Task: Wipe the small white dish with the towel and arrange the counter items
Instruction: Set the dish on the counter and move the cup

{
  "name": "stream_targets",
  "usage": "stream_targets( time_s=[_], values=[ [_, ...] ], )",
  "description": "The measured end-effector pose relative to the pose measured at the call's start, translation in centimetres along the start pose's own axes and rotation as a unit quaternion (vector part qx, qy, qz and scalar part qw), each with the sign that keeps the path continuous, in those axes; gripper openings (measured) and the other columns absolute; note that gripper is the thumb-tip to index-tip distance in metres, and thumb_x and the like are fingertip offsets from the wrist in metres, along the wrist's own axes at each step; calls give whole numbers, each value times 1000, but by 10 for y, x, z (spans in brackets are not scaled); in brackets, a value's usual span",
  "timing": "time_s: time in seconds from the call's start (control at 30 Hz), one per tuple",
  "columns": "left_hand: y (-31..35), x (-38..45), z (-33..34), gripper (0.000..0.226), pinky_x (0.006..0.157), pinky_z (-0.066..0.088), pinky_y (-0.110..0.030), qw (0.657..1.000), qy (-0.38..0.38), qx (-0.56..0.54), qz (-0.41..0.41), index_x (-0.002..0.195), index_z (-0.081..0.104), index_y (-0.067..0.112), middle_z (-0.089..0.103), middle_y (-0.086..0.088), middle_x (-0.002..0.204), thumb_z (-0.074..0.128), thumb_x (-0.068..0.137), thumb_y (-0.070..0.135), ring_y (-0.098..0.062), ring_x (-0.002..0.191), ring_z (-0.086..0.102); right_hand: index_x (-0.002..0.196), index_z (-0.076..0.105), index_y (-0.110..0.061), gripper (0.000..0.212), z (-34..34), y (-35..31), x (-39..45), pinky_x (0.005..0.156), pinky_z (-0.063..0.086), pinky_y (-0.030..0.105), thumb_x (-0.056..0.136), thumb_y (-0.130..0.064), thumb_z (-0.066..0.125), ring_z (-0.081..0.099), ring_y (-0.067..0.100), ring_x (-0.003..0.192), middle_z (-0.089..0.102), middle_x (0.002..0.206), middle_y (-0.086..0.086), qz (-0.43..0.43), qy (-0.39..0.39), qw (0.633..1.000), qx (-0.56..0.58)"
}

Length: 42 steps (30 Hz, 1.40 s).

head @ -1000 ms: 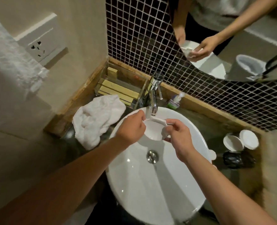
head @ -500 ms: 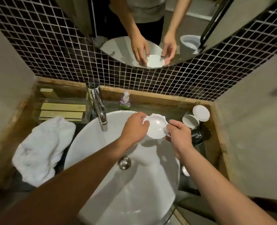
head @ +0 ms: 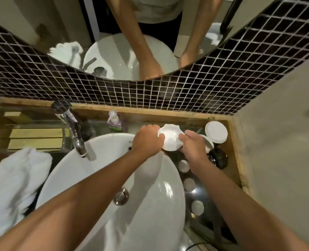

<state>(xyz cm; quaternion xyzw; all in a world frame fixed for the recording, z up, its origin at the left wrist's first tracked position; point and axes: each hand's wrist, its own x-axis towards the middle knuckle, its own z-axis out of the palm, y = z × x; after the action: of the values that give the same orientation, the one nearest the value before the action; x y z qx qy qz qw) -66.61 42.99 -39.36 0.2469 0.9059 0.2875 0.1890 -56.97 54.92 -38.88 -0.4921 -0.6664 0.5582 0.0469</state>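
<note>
The small white dish (head: 170, 138) with a wavy rim is held between both hands, just past the right rim of the sink and over the dark counter. My left hand (head: 147, 140) grips its left edge and my right hand (head: 193, 148) grips its right edge. The white towel (head: 14, 185) lies crumpled on the counter at the far left, away from both hands.
A white basin (head: 99, 171) with a chrome tap (head: 74, 131) fills the middle. Right of it stand two white round lids (head: 216, 132), a black round object (head: 218, 157) and small round caps (head: 189, 184). A small bottle (head: 113, 121) and wooden tray (head: 34, 138) sit behind.
Both hands have carried the dish from under the tap, rightwards off the basin, to above the counter by the lids. The view has swung right with them.
</note>
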Motion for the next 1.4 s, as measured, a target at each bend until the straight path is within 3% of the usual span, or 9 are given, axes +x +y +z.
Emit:
stream_targets(
  time_s=[0.07,0.13,0.27,0.4,0.6,0.87,1.1,1.27,1.4],
  values=[
    [-2,10,5,27,78,54,-38,1000,-13,22,-5,102,65,17,66,-3,97,48,90,33,-18,88,55,140,53,-16,45,4,3,12,102,48,44,96,-25,59,53,23,120,55,140,4,4,-4,1000,-4],
    [-4,18,10,28,78,50,-37,999,-17,30,-8,102,66,16,66,-3,97,47,90,33,-19,90,54,143,50,-16,49,7,6,21,91,49,34,96,-24,60,53,16,112,54,141,3,4,-11,1000,6],
    [-8,29,21,28,82,52,-40,998,-31,48,-21,101,67,16,67,-2,93,49,89,35,-21,88,59,138,54,-14,47,13,13,33,74,46,27,93,-24,62,57,9,90,57,99,-17,9,-9,1000,14],
    [-11,34,29,33,90,48,-41,997,-44,67,-18,109,67,16,68,-3,103,49,90,36,-23,96,59,136,54,-16,45,17,21,44,86,42,34,93,-25,62,55,12,95,59,112,-7,39,-11,999,22],
    [-19,37,36,33,91,46,-43,994,-56,91,-25,106,67,15,69,-5,98,46,91,36,-25,91,58,134,54,-17,41,21,24,50,55,36,15,94,-20,63,54,5,71,55,85,-16,64,-2,998,27],
    [-23,38,38,33,93,36,-41,993,-44,106,-20,106,67,16,69,-6,99,43,92,33,-25,95,58,138,52,-19,46,24,27,50,62,36,18,94,-24,64,51,3,78,55,93,-13,60,-8,998,27],
    [-22,37,39,38,99,34,-42,994,-45,98,-17,119,64,15,69,-7,111,44,93,33,-26,105,56,142,49,-18,53,25,29,52,78,37,26,92,-24,66,52,10,90,56,122,0,49,-4,999,20],
    [-20,39,40,40,100,35,-42,994,-45,101,-20,123,61,16,68,-5,113,44,92,35,-25,107,56,143,48,-19,53,25,30,52,64,36,18,93,-25,65,51,3,82,57,122,-1,39,-2,999,3],
    [-19,41,40,39,100,35,-41,993,-49,104,-20,123,60,17,68,-5,114,43,93,35,-24,108,56,141,48,-20,51,23,26,53,56,33,16,92,-25,64,50,2,73,56,105,-5,38,-3,999,-15]
  ],
)
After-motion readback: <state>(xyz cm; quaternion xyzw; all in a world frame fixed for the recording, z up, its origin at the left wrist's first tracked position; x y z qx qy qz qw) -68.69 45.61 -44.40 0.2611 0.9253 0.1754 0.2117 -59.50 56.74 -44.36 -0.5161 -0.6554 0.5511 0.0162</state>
